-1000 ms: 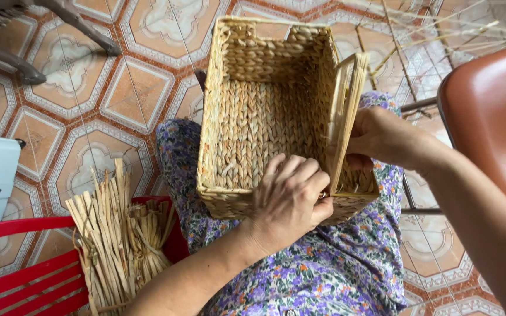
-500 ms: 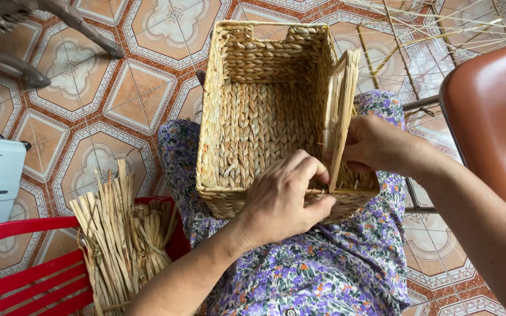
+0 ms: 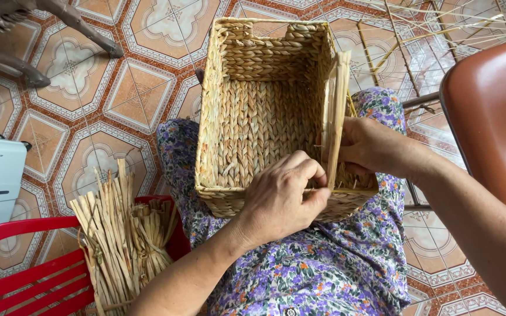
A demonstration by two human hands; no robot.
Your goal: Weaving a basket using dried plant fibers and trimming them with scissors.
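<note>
We rest the woven straw basket (image 3: 265,117) on our lap. Our left hand (image 3: 282,199) pinches its near rim with fingers curled together; our right hand (image 3: 370,146) clamps 1 flat straw strip (image 3: 336,111) upright against its right wall. A loosened grip could let that strip spring free.

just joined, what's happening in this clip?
A person seated in floral clothing has a rectangular woven basket on their lap. The left hand pinches at the near rim beside the near right corner, while the right hand holds a few flat straw strands upright against the right wall. A bundle of dried straw lies on a red chair to the person's left, and loose stalks are scattered on the tiled floor beyond.
</note>
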